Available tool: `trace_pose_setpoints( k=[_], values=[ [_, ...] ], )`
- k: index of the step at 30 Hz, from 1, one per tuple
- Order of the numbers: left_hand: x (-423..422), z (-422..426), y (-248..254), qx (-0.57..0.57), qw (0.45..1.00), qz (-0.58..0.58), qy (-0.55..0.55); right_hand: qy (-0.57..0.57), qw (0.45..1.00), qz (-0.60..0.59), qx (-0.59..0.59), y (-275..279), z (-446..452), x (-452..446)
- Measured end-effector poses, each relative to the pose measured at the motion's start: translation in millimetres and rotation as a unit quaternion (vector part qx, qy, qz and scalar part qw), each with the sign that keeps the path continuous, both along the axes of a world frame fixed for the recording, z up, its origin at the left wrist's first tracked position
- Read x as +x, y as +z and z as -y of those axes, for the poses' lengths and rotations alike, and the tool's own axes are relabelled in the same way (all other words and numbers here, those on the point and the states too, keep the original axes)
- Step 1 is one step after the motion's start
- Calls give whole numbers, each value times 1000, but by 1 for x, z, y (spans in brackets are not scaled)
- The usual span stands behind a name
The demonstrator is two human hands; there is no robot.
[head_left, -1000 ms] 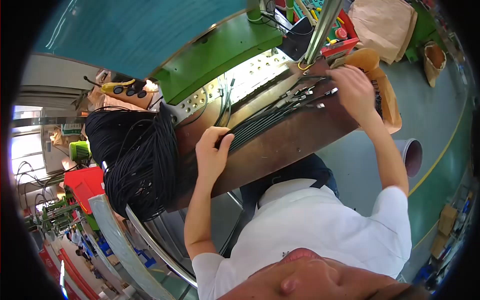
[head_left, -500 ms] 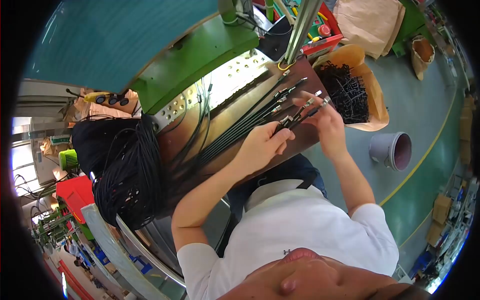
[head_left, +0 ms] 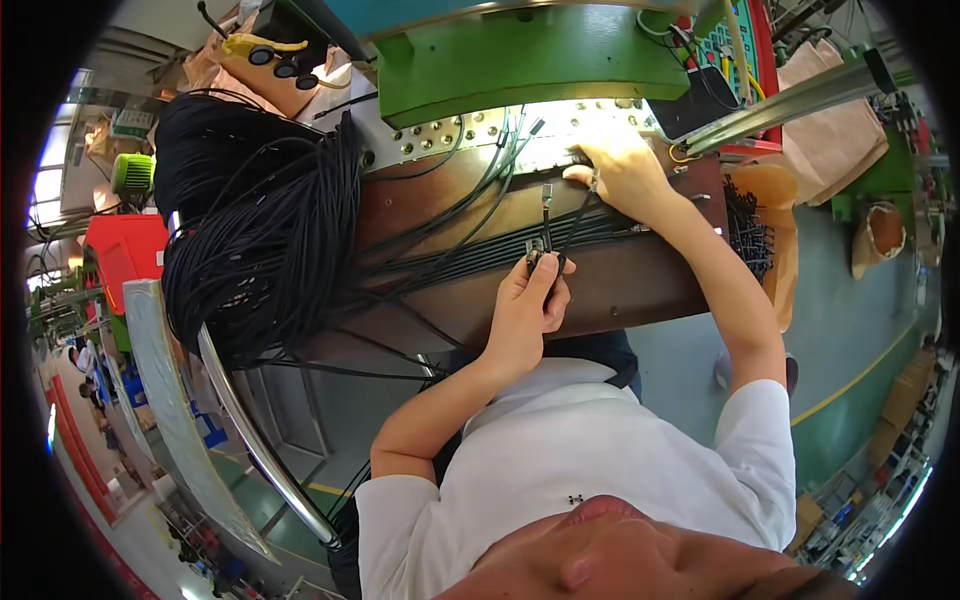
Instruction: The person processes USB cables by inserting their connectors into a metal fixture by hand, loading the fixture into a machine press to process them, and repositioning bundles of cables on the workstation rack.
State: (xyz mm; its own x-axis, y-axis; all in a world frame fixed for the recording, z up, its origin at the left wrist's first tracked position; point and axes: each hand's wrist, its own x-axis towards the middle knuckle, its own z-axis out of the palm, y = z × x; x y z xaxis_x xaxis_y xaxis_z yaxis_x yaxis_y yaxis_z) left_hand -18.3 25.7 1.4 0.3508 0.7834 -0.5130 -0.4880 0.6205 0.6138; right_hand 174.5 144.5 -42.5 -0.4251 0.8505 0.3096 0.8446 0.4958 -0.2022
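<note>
My left hand [head_left: 530, 305] is closed on a few black cables near their metal-tipped ends, over the front part of the brown bench [head_left: 620, 285]. Further back and to the right, my right hand [head_left: 625, 175] pinches the end of one cable at its metal connector [head_left: 594, 181], beside the brightly lit perforated metal plate [head_left: 430, 138]. A row of black cables [head_left: 470, 250] lies along the bench behind my left hand. At the left, a large bundle of black cables [head_left: 260, 220] hangs over the bench end.
A green machine frame [head_left: 530, 60] spans the back of the bench. A metal post [head_left: 790, 105] slants at the right. Beyond the bench's right end stands a paper bag [head_left: 782, 215] of small black parts. A curved metal rail [head_left: 255, 440] runs at the lower left.
My left hand has kept hold of several cable ends as my right hand moved back towards the lit plate with one end. The view has shifted and turned.
</note>
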Motion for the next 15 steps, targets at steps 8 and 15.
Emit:
trace_pose_setpoints(
  k=[8, 15],
  values=[
    [-1, 1, -1, -31, 999, 22, 10, 47, 993, -78, 81, 25, 41, -16],
    [9, 0, 14, -107, 978, -46, 175, 56, 982, -116, 136, 32, 38, -22]
  ],
)
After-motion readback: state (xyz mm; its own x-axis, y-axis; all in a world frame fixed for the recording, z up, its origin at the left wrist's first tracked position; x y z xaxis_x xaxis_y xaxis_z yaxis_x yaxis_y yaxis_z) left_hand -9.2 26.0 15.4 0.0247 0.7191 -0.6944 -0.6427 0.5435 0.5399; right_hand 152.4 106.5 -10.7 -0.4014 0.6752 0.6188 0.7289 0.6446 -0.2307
